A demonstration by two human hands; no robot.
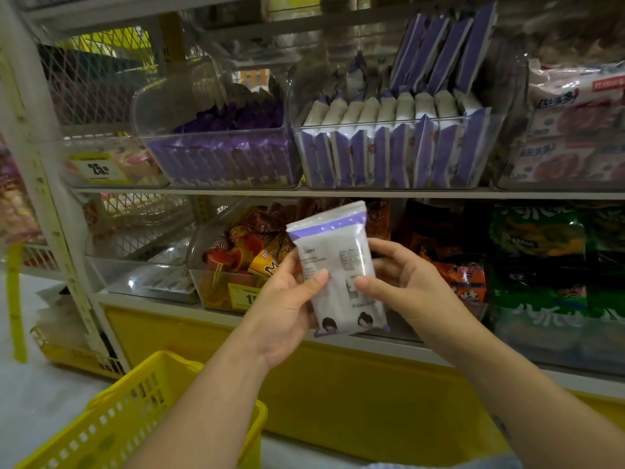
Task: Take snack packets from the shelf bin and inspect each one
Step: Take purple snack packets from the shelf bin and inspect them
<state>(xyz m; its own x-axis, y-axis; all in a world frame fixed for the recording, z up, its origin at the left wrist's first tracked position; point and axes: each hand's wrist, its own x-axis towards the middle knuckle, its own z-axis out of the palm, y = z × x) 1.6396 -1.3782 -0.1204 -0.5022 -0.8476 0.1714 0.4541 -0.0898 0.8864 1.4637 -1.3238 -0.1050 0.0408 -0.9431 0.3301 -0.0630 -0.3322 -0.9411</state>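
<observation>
Head view: both hands hold one white packet (pixel 333 242) with a purple band near its top, upright and a little tilted, in front of the lower shelf (pixel 162 301). The left hand (pixel 287 309) grips the packet's left edge, thumb pressed on the printed face and fingers curled behind. The right hand (pixel 406 282) grips the right edge the same way, thumb on the face near the left thumb. Small print and two dark-haired cartoon heads show on the side facing the camera.

Above, on the upper shelf (pixel 338 192), a clear bin (pixel 389 124) is packed with rows of white-and-purple packets standing on edge, with more stacked at its far right. Just left of it, a second clear bin (pixel 220 137) holds darker purple packets. Behind the hands, a lower bin (pixel 199 245) holds orange and brown snacks; green bags (pixel 537 238) sit at right. A yellow basket (pixel 142 401) stands near left, below the left forearm.
</observation>
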